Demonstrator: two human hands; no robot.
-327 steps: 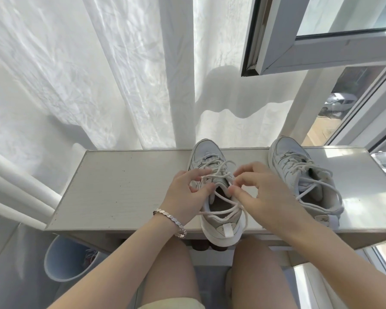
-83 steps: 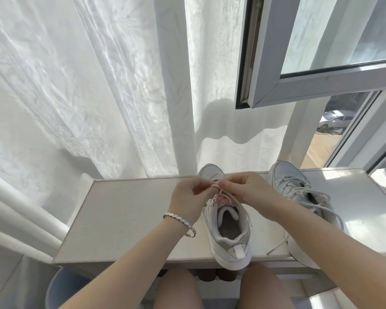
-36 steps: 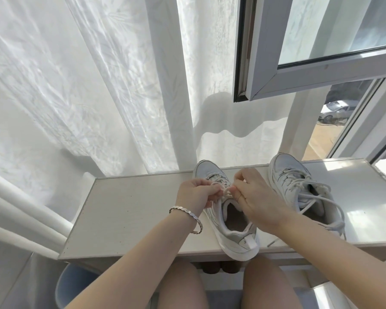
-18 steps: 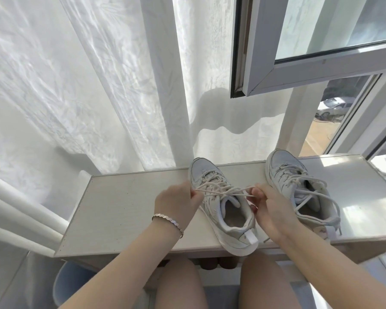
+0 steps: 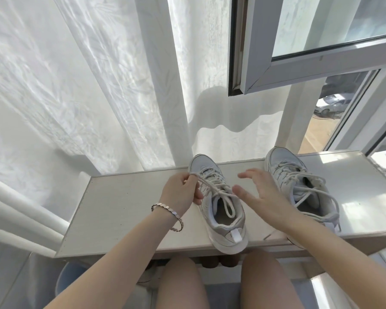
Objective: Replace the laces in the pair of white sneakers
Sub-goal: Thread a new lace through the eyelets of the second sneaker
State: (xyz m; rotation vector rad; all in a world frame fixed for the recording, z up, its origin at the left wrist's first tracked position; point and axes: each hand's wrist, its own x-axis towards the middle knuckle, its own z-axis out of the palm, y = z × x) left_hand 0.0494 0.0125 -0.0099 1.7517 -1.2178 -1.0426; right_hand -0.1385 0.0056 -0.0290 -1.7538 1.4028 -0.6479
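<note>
Two white sneakers stand on a pale shelf, toes pointing away from me. The near sneaker sits in the middle, heel over the front edge, with a cream lace knotted across its tongue and a loop lying in its opening. My left hand pinches one loop of that lace and holds it out to the left. My right hand hovers just right of the shoe with fingers spread, holding nothing. The second sneaker stands at the right, its laces loose.
White curtains hang right behind the shelf. An open window sash juts out above the right side. A light blue bin stands on the floor below the shelf's left end. My knees are under the front edge.
Half a second ago both hands pulled the lace ends apart. Now my right hand has let go and opened, its loop has dropped into the shoe, and my left hand still holds its loop.
</note>
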